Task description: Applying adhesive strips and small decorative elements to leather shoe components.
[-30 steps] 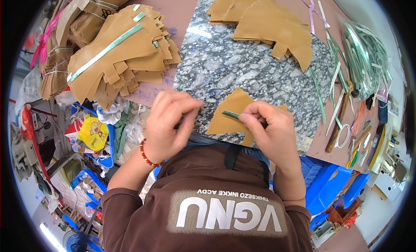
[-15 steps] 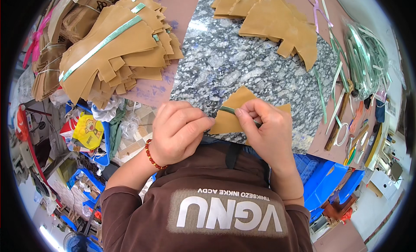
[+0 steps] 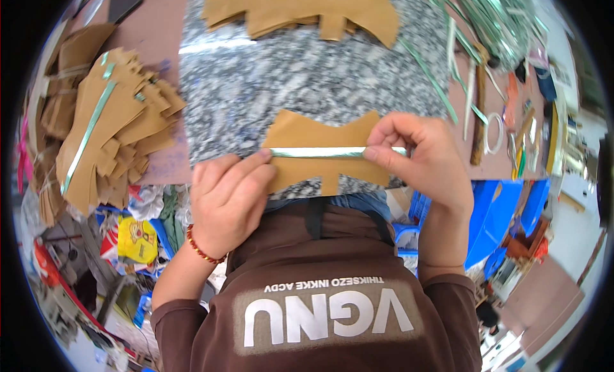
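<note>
A tan, leather-like cut piece (image 3: 326, 129) with a notched outline lies flat at the near edge of a speckled stone slab (image 3: 307, 78). Across its middle runs a shiny pale-green strip (image 3: 316, 153), straight from side to side. My left hand (image 3: 230, 196) has its fingers together, with the tips pressed on the strip's left end at the piece's edge; its thumb is hidden. Between thumb and forefinger, my right hand (image 3: 425, 151) pinches the strip near its right end.
More tan pieces are stacked (image 3: 294, 11) at the slab's far side. On the left sits a pile of tan pieces with green strips (image 3: 96, 123), beside brown tied bundles (image 3: 57, 103). A green strip bundle (image 3: 499, 20), a wooden stick (image 3: 478, 116) and a white ring (image 3: 494, 132) lie right.
The strip, held dark and short over the piece before, now stretches across it. The piece has turned level, and my right hand has moved right. The whole view has shifted.
</note>
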Tool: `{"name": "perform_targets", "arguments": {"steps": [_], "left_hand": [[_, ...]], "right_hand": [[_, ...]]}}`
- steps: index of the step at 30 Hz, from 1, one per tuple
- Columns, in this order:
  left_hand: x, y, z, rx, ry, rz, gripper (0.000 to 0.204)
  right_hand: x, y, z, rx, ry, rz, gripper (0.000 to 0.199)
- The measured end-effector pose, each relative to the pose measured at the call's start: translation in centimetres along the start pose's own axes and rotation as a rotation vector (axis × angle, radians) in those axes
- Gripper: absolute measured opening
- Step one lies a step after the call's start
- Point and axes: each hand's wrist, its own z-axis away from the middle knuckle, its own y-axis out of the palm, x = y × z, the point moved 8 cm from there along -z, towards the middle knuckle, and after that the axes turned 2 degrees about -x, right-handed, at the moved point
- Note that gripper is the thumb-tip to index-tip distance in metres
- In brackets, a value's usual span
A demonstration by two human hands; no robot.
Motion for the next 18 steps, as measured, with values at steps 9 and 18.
{"name": "perform_targets", "arguments": {"steps": [9,18], "left_hand": [[-0.2,0.1,-0.5,-0.038,0.010,-0.026,0.027],[-0.3,0.2,-0.4,-0.008,-0.009,-0.021,0.029]], "right_hand": [[-2.9,-1.7,0.9,0.036,0.002,-0.210,0.012],[-3.4,-1.4,0.6,0.058,-0.011,-0.051,0.011]]}}
